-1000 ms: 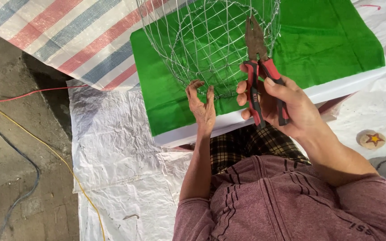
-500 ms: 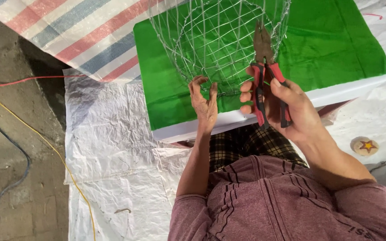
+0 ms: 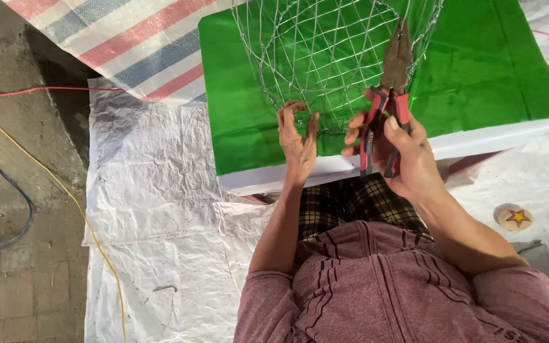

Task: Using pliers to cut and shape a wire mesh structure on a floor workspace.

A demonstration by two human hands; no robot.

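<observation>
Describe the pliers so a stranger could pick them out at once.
Start at the green-covered table with the wire mesh basket on it. At its near edge, the right hand grips the pliers: red handles, rusty brown jaws pointing up against the mesh, the only tool there.

Soft, even daylight fills the scene. The green cloth [image 3: 478, 76] looks strongly saturated, the left floor [image 3: 14, 190] lies dimmer, shadows stay faint, and focus is fairly sharp throughout.
</observation>
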